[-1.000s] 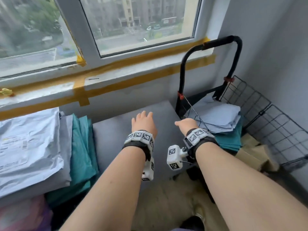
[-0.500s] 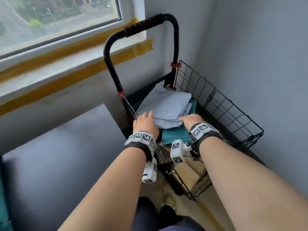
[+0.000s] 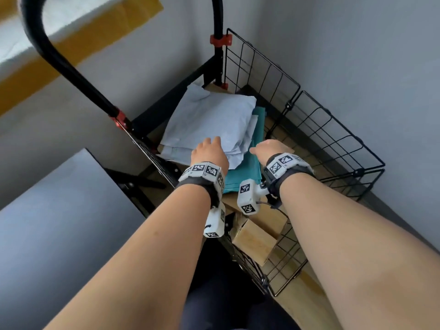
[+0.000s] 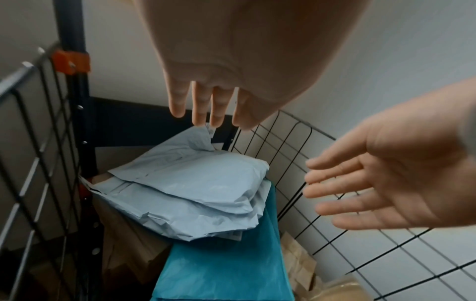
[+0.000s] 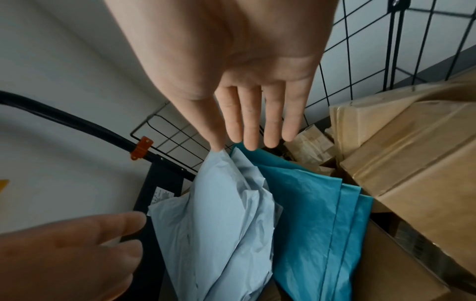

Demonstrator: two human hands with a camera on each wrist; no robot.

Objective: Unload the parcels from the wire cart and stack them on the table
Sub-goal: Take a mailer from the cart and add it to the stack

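Note:
The black wire cart (image 3: 309, 129) holds a pile of pale blue mailer bags (image 3: 209, 120) on top of teal mailers (image 3: 242, 172), with brown cardboard boxes (image 3: 254, 241) beside and below. My left hand (image 3: 209, 151) hovers over the near edge of the pale bags, fingers straight and holding nothing. My right hand (image 3: 269, 148) is beside it over the teal mailers, also open and empty. In the left wrist view the left hand (image 4: 206, 101) is above the pale bags (image 4: 195, 191). In the right wrist view the right hand (image 5: 257, 122) reaches toward the pale bag (image 5: 224, 224) and teal mailer (image 5: 309, 213).
The grey table (image 3: 59, 222) lies to the left of the cart. The cart's black handle (image 3: 59, 58) arches up at the far left, and a grey wall stands close on the right. A large taped cardboard box (image 5: 412, 163) fills the cart's right side.
My view swung right and down, from the table and window to the cart. Both empty hands moved from above the table to just over the parcels in the cart.

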